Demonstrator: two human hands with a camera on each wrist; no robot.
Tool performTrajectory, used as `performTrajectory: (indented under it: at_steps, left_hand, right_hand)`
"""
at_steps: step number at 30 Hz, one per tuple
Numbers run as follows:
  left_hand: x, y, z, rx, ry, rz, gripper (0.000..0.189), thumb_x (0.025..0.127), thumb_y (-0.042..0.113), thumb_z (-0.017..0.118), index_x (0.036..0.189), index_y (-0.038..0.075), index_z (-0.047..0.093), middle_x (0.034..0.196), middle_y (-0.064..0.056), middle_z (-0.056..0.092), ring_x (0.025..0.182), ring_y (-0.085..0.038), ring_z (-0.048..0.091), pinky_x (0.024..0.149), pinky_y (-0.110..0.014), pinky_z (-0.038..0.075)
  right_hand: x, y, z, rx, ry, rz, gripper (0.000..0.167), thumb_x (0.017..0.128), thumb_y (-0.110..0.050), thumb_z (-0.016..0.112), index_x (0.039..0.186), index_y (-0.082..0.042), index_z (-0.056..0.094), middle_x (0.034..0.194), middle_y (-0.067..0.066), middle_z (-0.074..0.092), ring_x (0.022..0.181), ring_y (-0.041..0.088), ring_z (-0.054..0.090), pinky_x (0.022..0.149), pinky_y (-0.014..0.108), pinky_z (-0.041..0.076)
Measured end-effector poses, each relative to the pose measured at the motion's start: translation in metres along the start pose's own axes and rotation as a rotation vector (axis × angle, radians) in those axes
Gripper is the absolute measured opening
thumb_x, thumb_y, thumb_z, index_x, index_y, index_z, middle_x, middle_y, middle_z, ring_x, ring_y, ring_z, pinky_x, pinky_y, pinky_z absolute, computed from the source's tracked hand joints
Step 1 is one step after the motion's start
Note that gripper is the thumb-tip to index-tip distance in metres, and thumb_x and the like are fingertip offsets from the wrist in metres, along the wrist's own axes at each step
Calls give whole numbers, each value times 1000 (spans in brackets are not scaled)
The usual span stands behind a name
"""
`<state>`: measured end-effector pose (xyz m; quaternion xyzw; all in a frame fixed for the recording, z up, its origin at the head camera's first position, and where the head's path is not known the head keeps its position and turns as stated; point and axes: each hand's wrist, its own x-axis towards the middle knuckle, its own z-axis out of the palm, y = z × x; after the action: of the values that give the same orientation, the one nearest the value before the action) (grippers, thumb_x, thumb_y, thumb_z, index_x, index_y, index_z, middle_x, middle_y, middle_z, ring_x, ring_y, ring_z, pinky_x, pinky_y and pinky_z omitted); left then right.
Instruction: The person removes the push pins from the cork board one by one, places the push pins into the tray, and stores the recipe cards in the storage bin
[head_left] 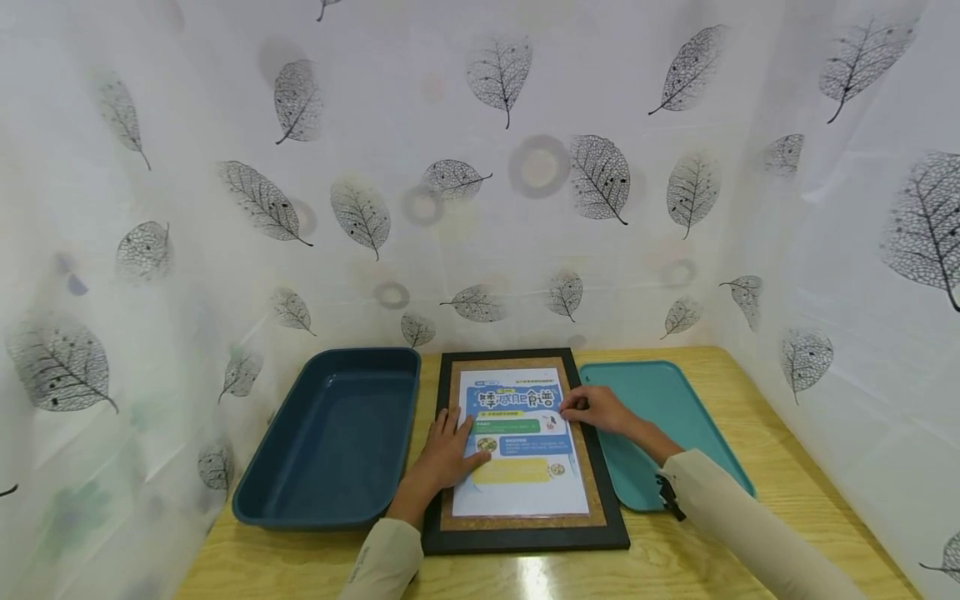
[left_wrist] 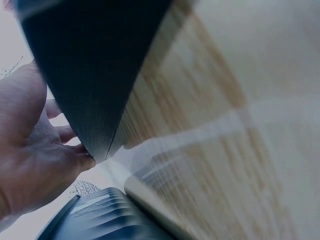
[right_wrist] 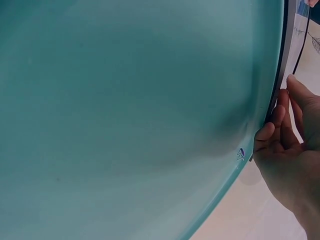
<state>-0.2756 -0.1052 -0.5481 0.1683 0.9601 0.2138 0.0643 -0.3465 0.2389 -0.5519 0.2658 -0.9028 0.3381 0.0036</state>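
A printed sheet (head_left: 517, 500) with blue, green and yellow blocks lies on a cork board (head_left: 510, 522) in a black frame (head_left: 525, 542). My left hand (head_left: 442, 454) rests on the sheet's left side, fingers spread and thumb reaching inward. In the left wrist view, that hand (left_wrist: 35, 145) appears beside the dark frame edge (left_wrist: 95, 85). At the sheet's upper right edge, my right hand (head_left: 600, 410) pinches with thumb and forefinger; whether anything small sits between the tips is hidden. The right wrist view shows this hand (right_wrist: 295, 140) with its other fingers curled near the tray's rim.
Left of the board stands a deep dark-blue tub (head_left: 322, 450). A flat teal tray (head_left: 675, 417) lies to the right, under the right forearm. All rest on a wood-grain table (head_left: 795, 500), enclosed by leaf-patterned white curtains (head_left: 480, 225) at the back and sides.
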Motion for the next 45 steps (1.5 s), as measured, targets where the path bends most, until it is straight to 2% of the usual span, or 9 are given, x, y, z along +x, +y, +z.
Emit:
performTrajectory:
  at_steps: [8,16,26,29,39,45]
  left_hand:
    - [0,0,-1,9,0,1,80,100,47,67,160,2,37,169,-26,17,156,-49,10,123,-63,17]
    - [0,1,-1,11,3,2,81,100,48,67,159,2,39,169,-26,18,156,-49,11,123,-63,18]
    - [3,-4,6,21,14,7,83,99,49,67,160,2,37,170,-25,16,156,-49,9,123,-63,16]
    - [4,-5,8,21,25,7,82,99,50,67,160,2,38,170,-25,17,156,-48,10,123,-63,17]
    - [6,-5,5,17,-15,-12,83,100,51,66,161,4,36,170,-24,15,157,-47,8,124,-62,15]
    - [8,-9,10,13,6,-8,83,100,54,64,161,5,36,171,-23,16,157,-47,8,124,-61,16]
  right_hand:
    - [1,-3,-4,-19,19,8,4,94,-9,77,96,-8,75,89,0,73,79,11,62,69,29,51]
    - [-3,0,-9,-14,37,31,7,96,-7,74,103,-4,76,94,3,74,86,16,68,77,34,56]
    - [-7,9,-20,-46,83,28,9,97,-7,72,104,-2,75,93,5,75,85,21,69,76,38,57]
    - [-8,12,-24,-59,83,32,10,97,-7,72,105,-2,76,94,6,75,86,21,70,77,39,58]
    - [-14,21,-32,-74,79,43,8,96,-4,72,102,-1,76,94,7,75,87,23,70,80,41,58]
    - [-18,26,-32,-82,80,74,7,94,-2,74,100,1,76,93,10,76,85,23,71,78,40,59]
